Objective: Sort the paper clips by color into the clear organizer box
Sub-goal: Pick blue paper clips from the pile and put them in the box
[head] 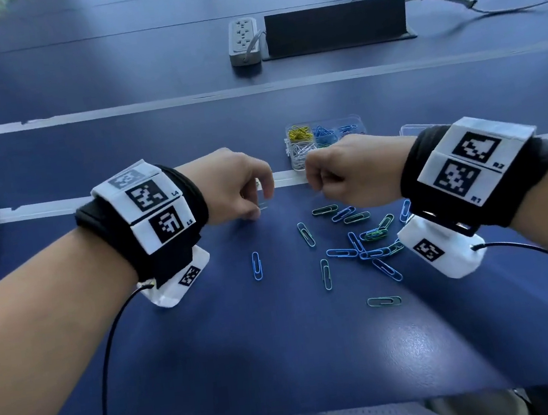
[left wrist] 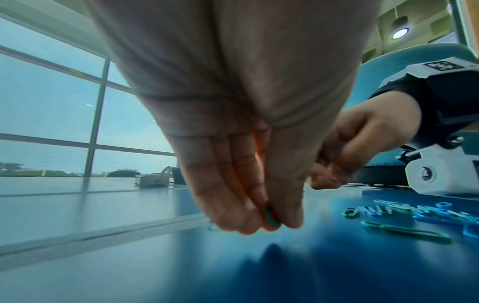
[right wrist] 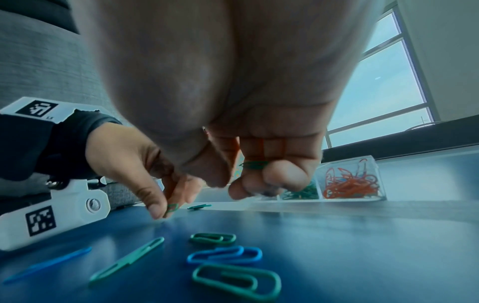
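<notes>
Clips (head: 357, 249) lie loose mid-desk; left hand (head: 235, 184) pinches a green clip (left wrist: 270, 217), right hand (head: 347, 172) clenches green clips (right wrist: 254, 165).

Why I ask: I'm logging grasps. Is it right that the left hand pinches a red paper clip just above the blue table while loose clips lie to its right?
Not quite. The left hand pinches a green paper clip, not red, as the left wrist view shows. The rest holds.

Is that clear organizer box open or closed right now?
Open. The clear organizer box shows no lid over its compartments, and yellow, blue and white clips sit exposed inside. A clear piece lies behind the right wrist, possibly its lid.
</notes>
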Demonstrator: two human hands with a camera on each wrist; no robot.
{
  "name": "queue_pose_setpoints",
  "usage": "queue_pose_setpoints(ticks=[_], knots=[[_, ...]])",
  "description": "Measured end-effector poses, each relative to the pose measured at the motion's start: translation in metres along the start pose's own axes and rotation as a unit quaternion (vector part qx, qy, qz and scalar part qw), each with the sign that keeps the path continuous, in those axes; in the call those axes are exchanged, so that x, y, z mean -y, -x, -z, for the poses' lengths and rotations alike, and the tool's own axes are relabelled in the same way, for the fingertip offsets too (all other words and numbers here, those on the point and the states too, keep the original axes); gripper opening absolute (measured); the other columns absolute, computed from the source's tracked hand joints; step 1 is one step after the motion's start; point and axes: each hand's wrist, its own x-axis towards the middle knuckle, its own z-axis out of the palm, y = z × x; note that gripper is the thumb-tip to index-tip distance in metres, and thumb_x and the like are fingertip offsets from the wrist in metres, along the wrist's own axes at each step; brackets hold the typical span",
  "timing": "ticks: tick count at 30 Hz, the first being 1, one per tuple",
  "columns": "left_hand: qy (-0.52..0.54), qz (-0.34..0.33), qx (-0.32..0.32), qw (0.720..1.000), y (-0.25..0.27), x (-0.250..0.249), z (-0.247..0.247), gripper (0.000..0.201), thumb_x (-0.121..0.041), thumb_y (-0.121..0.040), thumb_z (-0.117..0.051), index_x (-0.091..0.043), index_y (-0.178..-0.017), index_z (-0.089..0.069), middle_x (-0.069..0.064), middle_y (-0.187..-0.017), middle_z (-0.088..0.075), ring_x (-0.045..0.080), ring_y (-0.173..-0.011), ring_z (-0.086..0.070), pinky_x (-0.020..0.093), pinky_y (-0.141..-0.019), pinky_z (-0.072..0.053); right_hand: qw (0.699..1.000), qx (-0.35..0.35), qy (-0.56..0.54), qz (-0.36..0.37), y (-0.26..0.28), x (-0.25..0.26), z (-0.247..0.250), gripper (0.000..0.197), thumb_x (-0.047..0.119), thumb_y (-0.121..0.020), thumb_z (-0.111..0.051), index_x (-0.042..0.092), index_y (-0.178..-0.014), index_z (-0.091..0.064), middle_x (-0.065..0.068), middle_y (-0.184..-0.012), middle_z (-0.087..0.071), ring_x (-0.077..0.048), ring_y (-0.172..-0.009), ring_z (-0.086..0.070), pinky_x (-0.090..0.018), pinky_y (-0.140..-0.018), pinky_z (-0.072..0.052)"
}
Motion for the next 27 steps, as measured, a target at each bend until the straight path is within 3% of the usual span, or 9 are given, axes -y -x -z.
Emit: queue_pose_setpoints(ticks=[3,6,9,13,16,18,22,24,27], knots=[[0.007,0.017,-0.038,0.999,0.001,0.002,0.001,0.018,-0.011,-0.081,-0.063,-0.023,-0.094,-0.067,-0.01,-0.072,-0.064,-0.002,-0.065,-0.053,0.02,-0.073,-0.044,0.999,0.017,0.032,0.016,-0.001,0.001,-0.002,0.014,0.03,-0.084,-0.061,0.021,-0.095,-0.064,0.015,-0.065,-0.048,-0.016,-0.077,-0.047,-0.021,-0.071,-0.035],[-0.004,0.036,-0.068,0.997,0.002,0.002,0.0,0.018,-0.009,-0.082,-0.054,-0.019,-0.092,-0.065,-0.008,-0.072,-0.061,0.011,-0.068,-0.053,0.021,-0.073,-0.042,0.997,0.036,0.059,0.023,-0.003,0.002,-0.004,0.02,0.035,-0.081,-0.068,0.019,-0.093,-0.071,0.007,-0.076,-0.062,-0.014,-0.077,-0.048,-0.021,-0.071,-0.038],[-0.007,0.064,-0.074,0.995,0.0,0.001,0.001,0.02,-0.007,-0.085,-0.045,-0.016,-0.097,-0.058,-0.004,-0.078,-0.058,0.018,-0.077,-0.049,0.023,-0.071,-0.038,0.997,0.032,0.063,0.021,-0.004,0.003,-0.005,0.019,0.034,-0.081,-0.066,0.018,-0.089,-0.073,0.001,-0.086,-0.071,-0.015,-0.076,-0.051,-0.022,-0.072,-0.043],[-0.001,0.117,-0.059,0.991,-0.006,0.003,0.0,0.021,-0.01,-0.088,-0.036,-0.018,-0.094,-0.054,-0.005,-0.07,-0.049,0.023,-0.078,-0.048,0.028,-0.07,-0.039,0.998,-0.005,0.06,0.031,-0.001,0.01,-0.004,0.013,0.026,-0.081,-0.055,0.017,-0.081,-0.065,0.0,-0.075,-0.062,-0.02,-0.074,-0.049,-0.034,-0.079,-0.053],[-0.019,0.14,-0.054,0.989,-0.009,0.006,-0.003,0.012,-0.025,-0.088,-0.042,-0.02,-0.093,-0.052,0.001,-0.084,-0.056,0.025,-0.086,-0.053,0.032,-0.079,-0.046,0.999,-0.006,0.049,0.02,0.0,0.017,-0.004,0.017,0.02,-0.083,-0.05,0.017,-0.097,-0.059,0.004,-0.072,-0.05,-0.023,-0.076,-0.046,-0.034,-0.077,-0.051],[-0.053,0.13,-0.047,0.989,-0.011,0.009,-0.004,0.022,-0.037,-0.087,-0.052,-0.02,-0.101,-0.055,0.001,-0.089,-0.055,0.024,-0.089,-0.052,0.034,-0.083,-0.047,0.998,0.016,0.051,0.021,0.001,0.021,-0.006,0.028,0.019,-0.087,-0.045,0.021,-0.112,-0.057,0.002,-0.077,-0.048,-0.024,-0.079,-0.047,-0.032,-0.079,-0.049],[-0.09,0.109,-0.049,0.989,-0.014,0.01,-0.002,0.029,-0.036,-0.084,-0.064,-0.016,-0.106,-0.062,0.005,-0.103,-0.059,0.025,-0.108,-0.053,0.034,-0.089,-0.044,0.995,0.041,0.07,0.05,0.005,0.029,-0.01,0.031,0.014,-0.09,-0.041,0.017,-0.111,-0.063,-0.006,-0.1,-0.065,-0.028,-0.1,-0.059,-0.031,-0.083,-0.05],[-0.089,0.108,-0.054,0.989,-0.015,0.009,-0.001,0.022,-0.031,-0.085,-0.064,-0.016,-0.1,-0.065,0.004,-0.097,-0.059,0.025,-0.105,-0.054,0.034,-0.088,-0.046,0.994,0.038,0.087,0.06,0.006,0.032,-0.013,0.029,0.013,-0.09,-0.041,0.011,-0.105,-0.066,-0.009,-0.101,-0.069,-0.03,-0.097,-0.061,-0.034,-0.082,-0.052],[-0.084,0.112,-0.05,0.989,-0.016,0.008,-0.001,0.013,-0.027,-0.084,-0.063,-0.017,-0.092,-0.066,-0.005,-0.073,-0.049,0.022,-0.086,-0.052,0.031,-0.078,-0.046,0.996,0.019,0.076,0.051,0.007,0.036,-0.016,0.029,0.019,-0.091,-0.044,0.009,-0.103,-0.068,-0.011,-0.1,-0.07,-0.032,-0.095,-0.062,-0.034,-0.083,-0.053]])
